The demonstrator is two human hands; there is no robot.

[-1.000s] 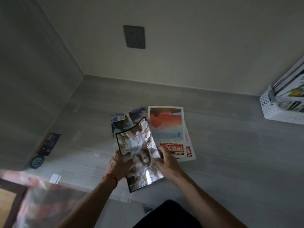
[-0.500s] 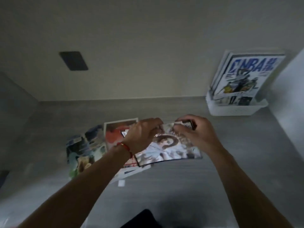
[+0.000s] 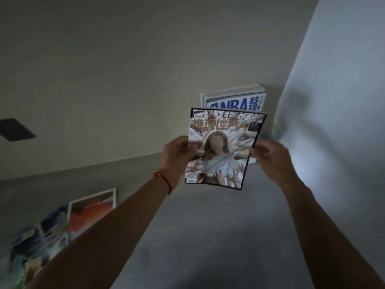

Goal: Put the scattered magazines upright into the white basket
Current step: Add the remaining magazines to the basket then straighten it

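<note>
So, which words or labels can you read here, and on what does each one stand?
"NBA", then blurred characters: magazine standing behind the held one.
"青少年文学" and "推理世界": held magazine, gripped by left hand and right hand.
Small corner labels on it: unreadable.
Flat magazines: no readable text.

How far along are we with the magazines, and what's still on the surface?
Done: the NBA magazine and at least one more stand upright by the far wall; the basket itself is hidden. In hand: the left hand and right hand hold the white-cover magazine upright in front of them. Left: the orange-cover magazine and a blue-green one lie flat.
</note>
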